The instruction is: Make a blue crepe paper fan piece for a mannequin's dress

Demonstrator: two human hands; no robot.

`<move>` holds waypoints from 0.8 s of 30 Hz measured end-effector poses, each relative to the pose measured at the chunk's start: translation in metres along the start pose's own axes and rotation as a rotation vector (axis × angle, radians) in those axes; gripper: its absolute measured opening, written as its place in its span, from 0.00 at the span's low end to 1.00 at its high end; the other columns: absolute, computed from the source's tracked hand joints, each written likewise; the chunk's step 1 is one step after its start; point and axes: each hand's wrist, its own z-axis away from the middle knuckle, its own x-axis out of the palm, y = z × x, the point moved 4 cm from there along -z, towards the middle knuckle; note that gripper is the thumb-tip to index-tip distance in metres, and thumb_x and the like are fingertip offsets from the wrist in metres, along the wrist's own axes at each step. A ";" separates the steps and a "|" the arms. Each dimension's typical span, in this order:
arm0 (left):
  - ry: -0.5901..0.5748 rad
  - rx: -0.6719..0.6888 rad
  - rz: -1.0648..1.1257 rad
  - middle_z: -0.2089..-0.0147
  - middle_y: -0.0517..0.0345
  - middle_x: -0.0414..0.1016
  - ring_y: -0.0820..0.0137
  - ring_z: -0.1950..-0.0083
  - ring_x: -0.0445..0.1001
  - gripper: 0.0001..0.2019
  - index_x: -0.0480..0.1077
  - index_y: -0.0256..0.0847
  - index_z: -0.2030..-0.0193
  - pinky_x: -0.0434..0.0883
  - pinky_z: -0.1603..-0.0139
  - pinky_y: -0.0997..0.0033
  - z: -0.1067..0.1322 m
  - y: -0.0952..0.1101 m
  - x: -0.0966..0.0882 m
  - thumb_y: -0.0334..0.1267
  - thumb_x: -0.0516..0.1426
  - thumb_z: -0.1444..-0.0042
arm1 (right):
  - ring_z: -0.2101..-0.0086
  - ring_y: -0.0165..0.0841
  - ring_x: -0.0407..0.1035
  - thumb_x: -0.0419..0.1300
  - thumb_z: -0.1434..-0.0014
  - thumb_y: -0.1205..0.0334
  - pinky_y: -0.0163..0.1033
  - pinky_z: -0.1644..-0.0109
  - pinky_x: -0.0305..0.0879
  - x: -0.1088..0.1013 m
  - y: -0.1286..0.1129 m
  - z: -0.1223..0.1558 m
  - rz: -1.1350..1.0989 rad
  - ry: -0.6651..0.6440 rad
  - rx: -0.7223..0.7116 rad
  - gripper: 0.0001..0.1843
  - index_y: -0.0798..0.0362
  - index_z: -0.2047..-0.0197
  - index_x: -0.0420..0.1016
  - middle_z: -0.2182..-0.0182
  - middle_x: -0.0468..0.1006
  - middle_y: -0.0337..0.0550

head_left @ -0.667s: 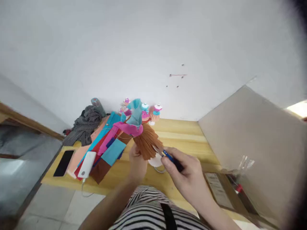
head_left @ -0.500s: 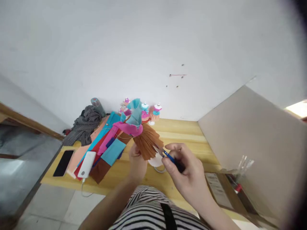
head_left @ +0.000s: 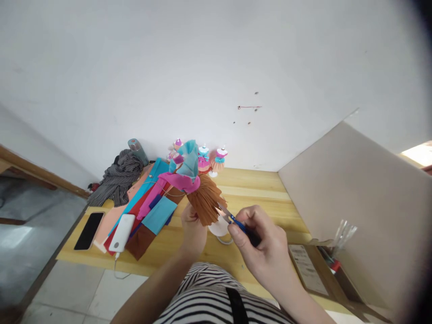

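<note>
A small paper dress with a pleated brown skirt (head_left: 204, 198), a pink sash (head_left: 182, 181) and a turquoise top (head_left: 189, 159) is held tilted above the table. My left hand (head_left: 195, 227) is closed beneath the skirt, its fingertips partly hidden; it seems to grip the dress from below. In my right hand (head_left: 263, 234) is a pair of scissors (head_left: 239, 223) with blue and black handles. Their blades are parted at the skirt's lower right edge. Below the skirt a white round base (head_left: 219, 227) shows in part.
Coloured paper sheets (head_left: 158, 216), a white power bank (head_left: 122, 232) with a cable and a black phone (head_left: 89, 231) lie at the left. Little dressed stands (head_left: 220, 159) line the wall. Behind the papers are striped cloth (head_left: 120, 175) and a bottle (head_left: 137, 150). An open cardboard box (head_left: 308, 270) sits right.
The fingers of my right hand have curled further round the scissors, and the blades have shifted slightly at the skirt's edge. My left hand and the dress stay almost in place.
</note>
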 end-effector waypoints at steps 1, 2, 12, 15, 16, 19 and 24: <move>-0.016 0.000 0.008 0.74 0.58 0.77 0.65 0.67 0.77 0.06 0.71 0.40 0.81 0.74 0.63 0.67 0.000 0.000 0.001 0.34 0.62 0.58 | 0.83 0.24 0.57 0.56 0.39 0.64 0.29 0.80 0.55 0.000 0.000 0.000 0.000 -0.007 0.004 0.09 0.50 0.70 0.60 0.82 0.64 0.30; -0.047 0.000 0.016 0.73 0.57 0.78 0.65 0.66 0.77 0.06 0.70 0.39 0.81 0.75 0.62 0.66 0.000 -0.001 0.002 0.34 0.62 0.57 | 0.83 0.24 0.57 0.56 0.39 0.64 0.29 0.80 0.54 0.001 0.001 0.000 0.000 -0.010 0.011 0.09 0.50 0.70 0.60 0.82 0.64 0.30; -0.083 0.050 -0.051 0.72 0.58 0.78 0.65 0.65 0.77 0.04 0.72 0.40 0.78 0.74 0.64 0.68 0.000 0.001 0.001 0.32 0.61 0.54 | 0.83 0.25 0.56 0.56 0.40 0.63 0.29 0.80 0.53 0.002 0.003 -0.002 -0.009 0.000 0.040 0.09 0.50 0.71 0.60 0.82 0.61 0.30; -0.098 0.063 -0.070 0.72 0.57 0.78 0.65 0.65 0.77 0.04 0.74 0.40 0.77 0.75 0.63 0.68 0.001 0.003 0.002 0.33 0.61 0.53 | 0.82 0.24 0.56 0.56 0.39 0.63 0.29 0.80 0.54 0.003 0.004 -0.001 -0.002 -0.019 0.052 0.09 0.50 0.71 0.60 0.81 0.61 0.30; -0.104 0.062 -0.064 0.72 0.57 0.79 0.66 0.66 0.77 0.04 0.74 0.40 0.76 0.75 0.64 0.68 0.001 0.003 0.002 0.33 0.61 0.53 | 0.82 0.24 0.56 0.56 0.39 0.63 0.29 0.80 0.54 0.003 0.004 -0.001 0.002 -0.022 0.052 0.09 0.50 0.71 0.60 0.81 0.61 0.30; -0.123 0.058 -0.049 0.70 0.57 0.79 0.68 0.67 0.77 0.04 0.75 0.40 0.75 0.75 0.64 0.69 0.002 0.002 0.003 0.34 0.60 0.51 | 0.83 0.24 0.56 0.56 0.39 0.62 0.29 0.80 0.54 0.003 0.004 -0.001 0.012 -0.019 0.044 0.10 0.50 0.71 0.60 0.82 0.61 0.30; -0.106 0.045 -0.044 0.69 0.57 0.80 0.67 0.66 0.77 0.03 0.77 0.40 0.72 0.75 0.64 0.70 0.003 0.000 0.003 0.34 0.61 0.52 | 0.83 0.24 0.55 0.55 0.39 0.62 0.29 0.81 0.53 0.004 0.002 -0.002 0.000 -0.029 0.046 0.10 0.50 0.71 0.60 0.82 0.60 0.29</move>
